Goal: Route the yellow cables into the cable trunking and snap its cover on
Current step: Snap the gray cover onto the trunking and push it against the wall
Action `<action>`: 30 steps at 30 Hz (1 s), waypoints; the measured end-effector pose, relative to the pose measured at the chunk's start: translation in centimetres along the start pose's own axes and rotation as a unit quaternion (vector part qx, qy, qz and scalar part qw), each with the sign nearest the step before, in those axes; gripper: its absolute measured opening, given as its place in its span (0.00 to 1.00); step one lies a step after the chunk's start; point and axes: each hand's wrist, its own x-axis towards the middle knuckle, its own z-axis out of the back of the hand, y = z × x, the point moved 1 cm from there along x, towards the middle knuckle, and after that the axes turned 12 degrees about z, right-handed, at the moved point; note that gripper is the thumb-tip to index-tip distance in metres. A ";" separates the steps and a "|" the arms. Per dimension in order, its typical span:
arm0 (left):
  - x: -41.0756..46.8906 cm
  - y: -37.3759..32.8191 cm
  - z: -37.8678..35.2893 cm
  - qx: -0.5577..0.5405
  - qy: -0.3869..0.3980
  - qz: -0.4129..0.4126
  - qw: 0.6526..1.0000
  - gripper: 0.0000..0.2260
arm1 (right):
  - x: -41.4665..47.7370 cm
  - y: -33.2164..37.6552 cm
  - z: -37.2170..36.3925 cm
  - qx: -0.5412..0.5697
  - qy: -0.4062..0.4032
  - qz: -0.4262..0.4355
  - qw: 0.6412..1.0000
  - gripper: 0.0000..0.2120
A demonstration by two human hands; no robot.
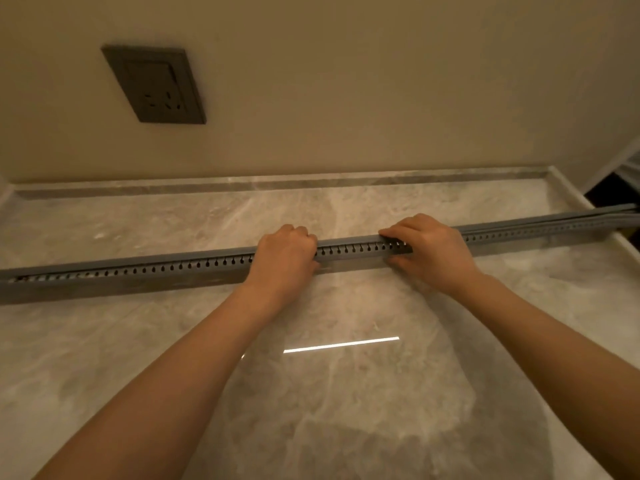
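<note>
Grey slotted cable trunking [194, 268] lies lengthwise across the marble countertop [346, 393], running from the left edge of view up toward the right edge, where its far end overhangs the counter's rim. Cover [349, 241] sits along the top of the trunking; at the far right it appears slightly lifted from the body, with thin strips fanning apart, though I cannot tell exactly what separates there. My left hand [287, 251] is curled into a loose fist over the top of the trunking near its middle, knuckles up, fingers folded down on the cover and thumb side against the near wall. My right hand [429, 251] is just to the right of it, fingers [394, 233] bent and pressing on the top edge, thumb [398, 261] down against the near side wall, so the trunking is pinched between them. Row of keyhole slots visible between the two hands and along both sides. Yellow cables not visible from this angle. Dark wall socket [156, 84] on the beige wall [381, 81] behind, upper left, well apart from the trunking.
</note>
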 end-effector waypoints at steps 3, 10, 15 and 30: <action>0.1 -0.3 0.0 0.009 0.007 -0.004 1.000 0.10 | 0.3 -0.4 0.1 -0.018 0.009 -0.008 1.000 0.16; 0.4 -0.6 0.5 0.032 0.045 0.023 0.998 0.08 | 1.5 -1.6 0.0 -0.018 0.068 0.046 0.996 0.15; 0.4 -2.9 1.0 0.049 0.040 0.086 0.994 0.07 | 2.1 -2.8 0.0 -0.017 0.078 0.091 0.993 0.13; 1.7 -11.2 0.5 0.119 0.021 0.102 0.987 0.08 | 0.9 -4.6 -0.6 0.064 -0.014 0.171 0.983 0.09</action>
